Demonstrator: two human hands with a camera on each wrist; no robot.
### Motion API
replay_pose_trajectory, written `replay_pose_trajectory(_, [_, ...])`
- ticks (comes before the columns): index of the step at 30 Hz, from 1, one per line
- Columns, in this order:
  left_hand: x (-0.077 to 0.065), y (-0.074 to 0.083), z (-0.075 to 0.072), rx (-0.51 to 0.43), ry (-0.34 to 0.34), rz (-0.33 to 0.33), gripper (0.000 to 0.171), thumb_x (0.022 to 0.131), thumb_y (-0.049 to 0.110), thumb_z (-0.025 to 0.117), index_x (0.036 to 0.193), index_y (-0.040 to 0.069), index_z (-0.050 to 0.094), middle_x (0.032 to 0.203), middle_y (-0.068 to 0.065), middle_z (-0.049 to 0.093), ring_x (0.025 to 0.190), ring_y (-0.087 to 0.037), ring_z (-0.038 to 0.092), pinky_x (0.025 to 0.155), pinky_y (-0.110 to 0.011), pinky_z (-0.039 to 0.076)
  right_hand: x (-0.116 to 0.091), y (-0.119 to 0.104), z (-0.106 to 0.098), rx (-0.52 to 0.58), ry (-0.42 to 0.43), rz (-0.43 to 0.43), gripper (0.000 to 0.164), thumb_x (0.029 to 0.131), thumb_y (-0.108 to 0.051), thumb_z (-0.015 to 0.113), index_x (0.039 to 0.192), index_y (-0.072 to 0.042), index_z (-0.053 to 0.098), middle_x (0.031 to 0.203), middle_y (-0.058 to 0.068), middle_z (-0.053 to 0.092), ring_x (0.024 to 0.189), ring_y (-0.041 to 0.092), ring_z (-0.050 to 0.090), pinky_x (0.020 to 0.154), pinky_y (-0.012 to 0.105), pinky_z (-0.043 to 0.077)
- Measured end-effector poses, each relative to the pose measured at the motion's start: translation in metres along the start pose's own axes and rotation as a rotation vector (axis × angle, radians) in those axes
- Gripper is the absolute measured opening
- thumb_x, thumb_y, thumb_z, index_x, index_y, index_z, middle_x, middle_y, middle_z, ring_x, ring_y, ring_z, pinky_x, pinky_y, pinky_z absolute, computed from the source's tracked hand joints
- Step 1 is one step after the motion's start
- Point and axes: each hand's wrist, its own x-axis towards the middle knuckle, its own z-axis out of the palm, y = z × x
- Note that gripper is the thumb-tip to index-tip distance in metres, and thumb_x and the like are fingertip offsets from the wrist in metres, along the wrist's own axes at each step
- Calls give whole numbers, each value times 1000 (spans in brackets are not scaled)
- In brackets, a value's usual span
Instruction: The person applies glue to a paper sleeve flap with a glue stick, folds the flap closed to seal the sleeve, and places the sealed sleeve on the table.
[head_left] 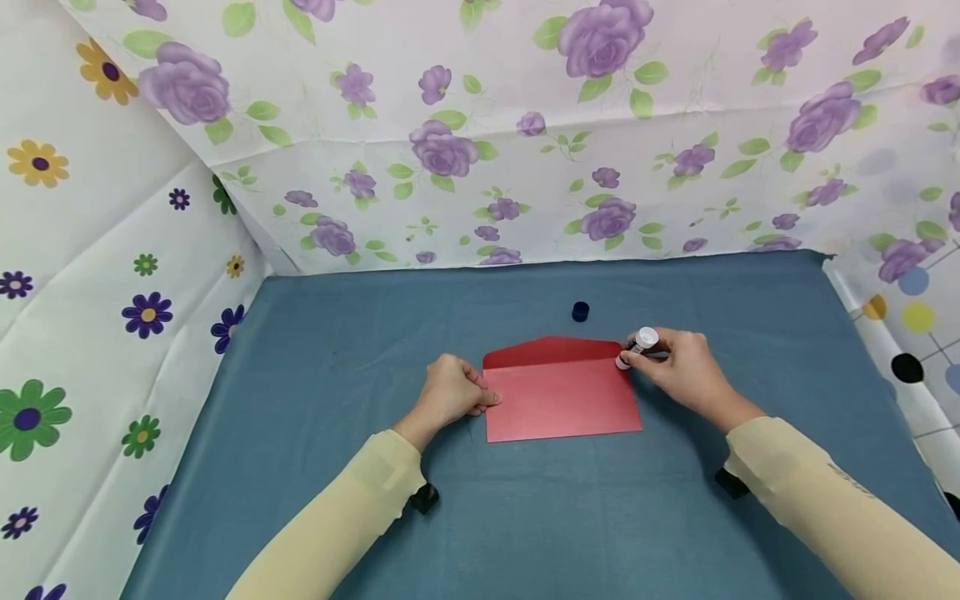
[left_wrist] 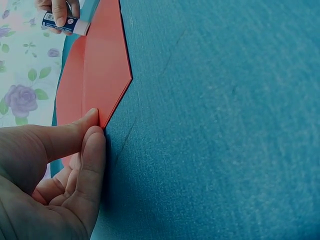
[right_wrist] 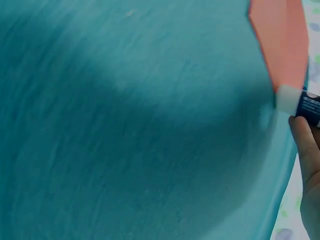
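Note:
A red envelope (head_left: 562,404) lies on the blue cloth, its darker flap (head_left: 551,351) folded open toward the far side. At its left edge my left hand (head_left: 453,388) pinches the paper between thumb and fingers, seen close in the left wrist view. My right hand (head_left: 686,371) grips a glue stick (head_left: 639,347) with a dark blue label and a white base. The glue stick is tilted, its lower end right at the envelope's upper right corner by the flap fold. In the right wrist view the glue stick (right_wrist: 288,100) overlaps the envelope's end.
A dark blue cap (head_left: 581,312) stands on the blue tablecloth (head_left: 360,333) beyond the envelope. Flowered white sheets (head_left: 450,200) hang behind the table and at its left side. Dark wrist devices (head_left: 425,498) sit under both sleeves.

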Motion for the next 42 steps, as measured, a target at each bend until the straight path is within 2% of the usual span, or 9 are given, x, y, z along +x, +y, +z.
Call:
replay_pose_trajectory(4, [-1,0,0,3,-19,0,21,68,22,85,69,7,69,63,-5,68,55,-22,67,53,-31,56,1,-8,-18,39,114,-30,23,80,-34,73,101,-24,70,94,-4,71,80,4,69,62,15,53])
replay_pose_trajectory(7, [-1,0,-3,-3,-24,17,21,68,22,84,69,7,70,63,-5,69,55,-22,67,53,-32,56,8,-32,-33,88,247,-35,22,80,-33,73,99,-23,71,93,1,72,81,2,69,65,11,52])
replay_pose_trajectory(10, [-2,-3,-6,-6,-8,35,21,68,22,84,69,8,69,63,-5,68,54,-21,67,54,-32,56,18,-63,-27,143,295,-54,21,79,-33,74,97,-24,72,90,1,72,80,1,69,66,11,52])
replay_pose_trajectory(12, [-2,-6,-8,-5,-1,34,21,67,23,85,69,8,69,63,-4,68,54,-20,67,54,-31,56,22,-80,-7,175,265,-86,21,79,-33,75,97,-23,71,88,-2,72,79,3,69,66,14,53])
replay_pose_trajectory(15, [-2,-8,-8,7,-7,37,21,67,24,85,69,10,69,62,-3,68,55,-19,67,54,-30,55,23,-98,35,209,149,-111,22,79,-34,75,97,-21,71,87,-9,70,80,3,68,69,19,54])
replay_pose_trajectory(18, [0,-7,-4,13,-9,48,21,67,25,85,68,11,70,60,-2,68,55,-18,67,52,-29,55,27,-107,73,239,35,-98,26,80,-35,73,101,-20,70,90,-13,70,85,0,66,74,23,54])
replay_pose_trajectory(23, [2,-5,3,35,15,70,20,66,26,85,64,12,70,55,-2,67,51,-16,66,48,-29,53,35,-115,112,274,-65,-79,29,81,-35,73,104,-18,69,93,-12,70,89,2,65,79,28,55])
replay_pose_trajectory(31, [2,-6,3,46,21,53,19,65,24,85,61,12,71,53,-2,66,50,-16,65,49,-29,53,40,-120,132,275,-121,-135,15,82,-33,71,94,-25,69,89,-15,68,89,2,64,81,29,55])
replay_pose_trajectory(42, [2,-7,0,13,29,59,19,65,23,86,62,11,71,55,-5,66,50,-18,66,49,-29,53,44,-124,133,204,-166,-177,11,83,-32,71,90,-26,67,85,-14,67,79,3,64,74,24,55])
